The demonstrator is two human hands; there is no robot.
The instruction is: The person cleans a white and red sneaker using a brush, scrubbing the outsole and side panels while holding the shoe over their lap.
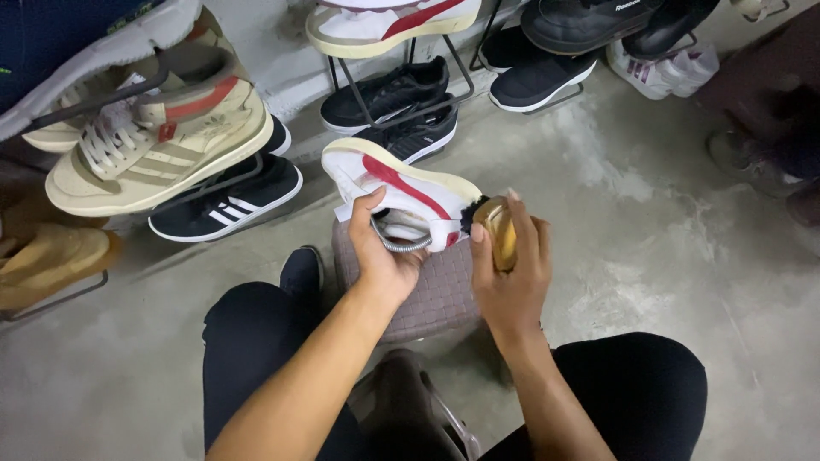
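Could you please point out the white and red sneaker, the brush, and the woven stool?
white and red sneaker (pixel 401 183): head view, on its red side stripe.
brush (pixel 500 230): head view, on its wooden back.
woven stool (pixel 440 294): head view, on its bare top.

Dim, even indoor light; slight blur throughout.

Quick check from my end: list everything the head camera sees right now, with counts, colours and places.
White sneaker: 1, white with red stripe, cream sole, held over the stool.
Brush: 1, tan wood with dark bristles, at the sneaker's heel.
Stool: 1, brown woven top, between the knees.
Black sneakers: several, black with white, on floor and wire stands behind.
Beige high-top: 1, beige with red, rack at left.
Tan boots: tan, far left.
Floor: grey concrete.
Left hand: grips the sneaker's opening.
Right hand: holds the brush.
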